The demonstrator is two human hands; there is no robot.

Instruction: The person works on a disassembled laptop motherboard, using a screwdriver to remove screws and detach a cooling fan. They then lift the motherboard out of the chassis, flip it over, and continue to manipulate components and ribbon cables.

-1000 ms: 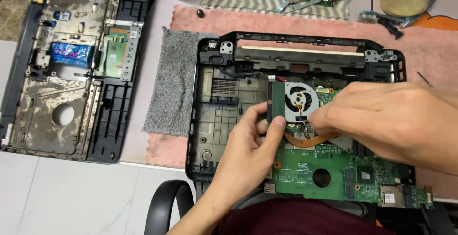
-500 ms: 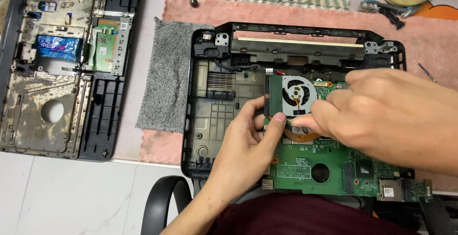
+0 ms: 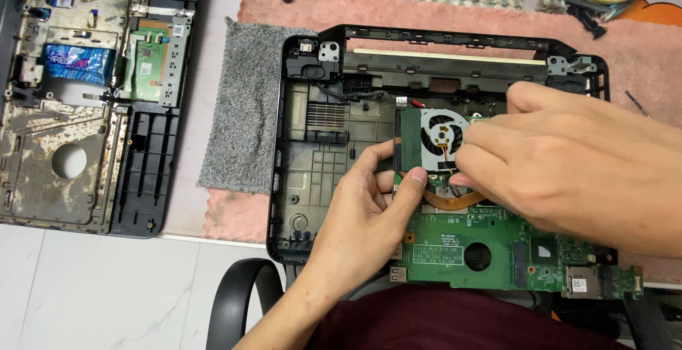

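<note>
Green board (image 3: 490, 250) sits at the near edge of the black case (image 3: 298, 144). My left hand (image 3: 369, 204) pinches the fan (image 3: 440, 140) on the board's left corner; right hand (image 3: 568, 158) fingertips press on the fan beside it.

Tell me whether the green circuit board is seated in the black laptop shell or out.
Out: the green circuit board overhangs the black laptop shell's near edge.

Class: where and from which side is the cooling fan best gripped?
Grip the cooling fan by its left housing edge, coming from the left over the bare laptop base, where the left hand already pinches. Its flat rigid frame suits that; the right hand covers the other side.
</note>
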